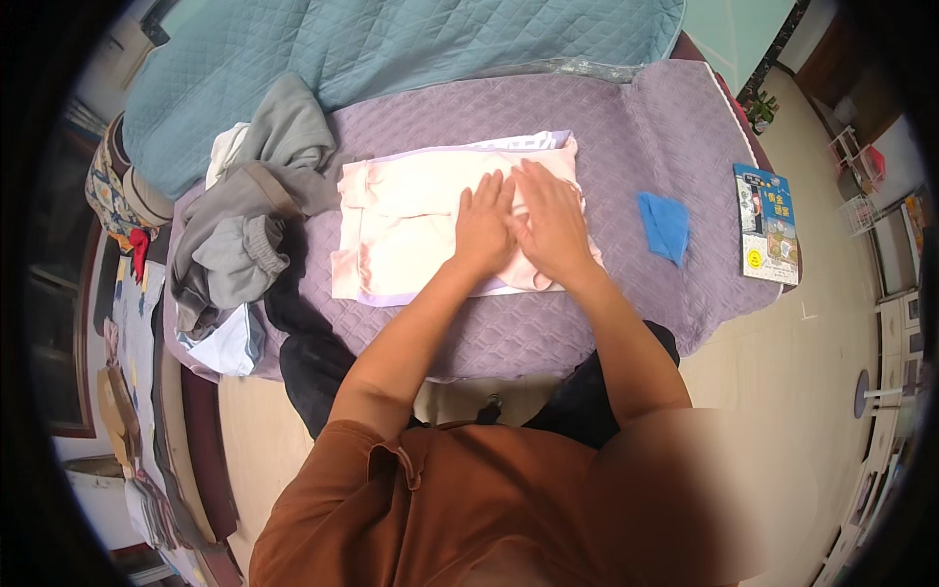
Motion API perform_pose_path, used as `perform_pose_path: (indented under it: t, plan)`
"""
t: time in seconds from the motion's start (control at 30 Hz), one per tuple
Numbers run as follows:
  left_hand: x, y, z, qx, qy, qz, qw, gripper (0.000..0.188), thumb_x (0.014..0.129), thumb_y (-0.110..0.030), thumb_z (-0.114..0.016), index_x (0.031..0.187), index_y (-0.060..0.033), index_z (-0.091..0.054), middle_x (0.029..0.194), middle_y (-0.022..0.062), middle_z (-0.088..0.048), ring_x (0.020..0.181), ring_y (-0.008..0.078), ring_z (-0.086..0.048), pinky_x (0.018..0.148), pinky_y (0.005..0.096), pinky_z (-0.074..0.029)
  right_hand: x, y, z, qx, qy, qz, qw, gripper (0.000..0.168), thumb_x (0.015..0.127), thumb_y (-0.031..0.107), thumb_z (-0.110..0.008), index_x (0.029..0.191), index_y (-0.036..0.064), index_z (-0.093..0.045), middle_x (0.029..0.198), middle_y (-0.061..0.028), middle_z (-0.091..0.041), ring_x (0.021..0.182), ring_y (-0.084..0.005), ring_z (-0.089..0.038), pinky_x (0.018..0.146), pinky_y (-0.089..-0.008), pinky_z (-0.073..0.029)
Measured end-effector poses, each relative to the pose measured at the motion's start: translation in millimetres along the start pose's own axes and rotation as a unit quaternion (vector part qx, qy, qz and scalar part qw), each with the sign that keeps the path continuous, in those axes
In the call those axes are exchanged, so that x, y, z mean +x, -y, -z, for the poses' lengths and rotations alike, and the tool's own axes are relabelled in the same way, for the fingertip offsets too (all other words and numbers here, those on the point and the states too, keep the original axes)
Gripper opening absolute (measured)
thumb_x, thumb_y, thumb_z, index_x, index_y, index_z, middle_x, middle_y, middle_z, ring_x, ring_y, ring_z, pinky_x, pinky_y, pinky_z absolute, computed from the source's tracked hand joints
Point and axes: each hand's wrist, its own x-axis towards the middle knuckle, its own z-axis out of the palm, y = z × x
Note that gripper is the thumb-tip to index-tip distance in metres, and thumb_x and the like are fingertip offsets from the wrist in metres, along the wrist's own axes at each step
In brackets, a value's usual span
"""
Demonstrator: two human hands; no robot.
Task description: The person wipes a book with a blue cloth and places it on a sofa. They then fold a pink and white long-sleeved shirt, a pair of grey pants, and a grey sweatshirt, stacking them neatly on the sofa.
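Note:
A pale pink garment lies spread and folded on a purple quilted cover. Under it, a white and purple cloth shows along the far edge, and a purple strip shows along the near edge. My left hand rests palm down on the pink garment, right of its middle. Right beside it, my right hand is pressed flat near the garment's right side. The two hands touch or overlap at the right thumb. Neither hand grips anything.
Grey clothes are heaped at the left, with a light blue cloth at their near end. To the right lie a small blue cloth and a book by the edge. A teal quilted cover borders the far side.

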Motion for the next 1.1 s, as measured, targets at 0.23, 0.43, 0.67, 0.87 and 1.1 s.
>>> perform_pose_path:
  t: [0.23,0.43,0.67,0.87,1.1]
  plan:
    - [-10.3,17.4,-7.5,-0.018,0.057,0.001,0.998,0.067,0.094,-0.037,-0.057,0.150,-0.0017,-0.043,0.159,0.0204,-0.036,0.151,0.0342,-0.027,0.120,0.0588,-0.018,-13.1,-9.6,-36.7,0.001,0.281,-0.158,0.947,0.091,0.093,0.062,-0.054,0.159,0.007,-0.026,0.166,-0.0134,-0.025,0.155,-0.0294,-0.016,0.122,-0.0546,-0.010]
    - [-57.0,85.9,69.6,0.096,-0.078,0.152,0.981,0.070,0.089,-0.036,-0.067,0.143,0.0050,-0.047,0.151,0.0263,-0.043,0.145,0.0407,-0.034,0.117,0.0561,-0.025,-15.4,2.0,-32.2,-0.083,0.199,-0.091,0.972,0.087,0.093,0.061,-0.056,0.154,0.003,-0.036,0.163,-0.0157,-0.029,0.155,-0.0289,-0.017,0.123,-0.0560,-0.007]
    - [-93.0,179.0,113.3,0.139,0.037,0.361,0.921,0.079,0.091,-0.060,-0.060,0.129,0.0089,-0.056,0.125,0.0279,-0.059,0.118,0.0430,-0.056,0.100,0.0486,-0.045,-7.2,42.9,-43.0,-0.064,0.148,0.047,0.986,0.082,0.090,0.054,-0.063,0.152,0.005,-0.040,0.162,-0.0139,-0.031,0.153,-0.0283,-0.021,0.123,-0.0563,-0.010]
    - [-78.1,195.7,121.9,0.012,0.110,0.440,0.891,0.077,0.087,-0.055,-0.067,0.127,0.0094,-0.056,0.122,0.0251,-0.063,0.110,0.0391,-0.062,0.096,0.0453,-0.049,-7.2,39.4,-74.4,-0.088,0.181,0.053,0.978,0.081,0.091,0.055,-0.062,0.152,0.006,-0.041,0.162,-0.0114,-0.033,0.152,-0.0272,-0.023,0.123,-0.0560,-0.011]
    - [-83.6,230.1,153.2,-0.482,0.151,0.440,0.743,0.069,0.077,-0.022,-0.079,0.132,0.0086,-0.051,0.123,0.0173,-0.064,0.104,0.0238,-0.067,0.092,0.0370,-0.053,13.6,75.1,-114.3,-0.076,0.126,0.016,0.989,0.071,0.094,0.049,-0.059,0.150,0.007,-0.045,0.158,-0.0105,-0.040,0.151,-0.0279,-0.027,0.122,-0.0577,-0.012]
